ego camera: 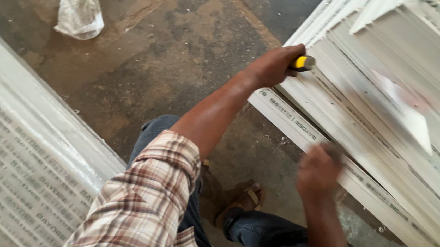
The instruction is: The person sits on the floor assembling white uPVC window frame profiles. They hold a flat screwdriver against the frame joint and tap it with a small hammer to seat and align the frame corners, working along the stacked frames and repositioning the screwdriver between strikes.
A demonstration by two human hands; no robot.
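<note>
The left hand [272, 65] is closing its fingers around a yellow-handled tool [303, 62] against the stacked white window frame [369, 93] lying on the concrete floor [184, 47], while the blurred right hand [320, 170] is gripping the frame's near edge, its protective film [407, 109] only partly lifted.
</note>
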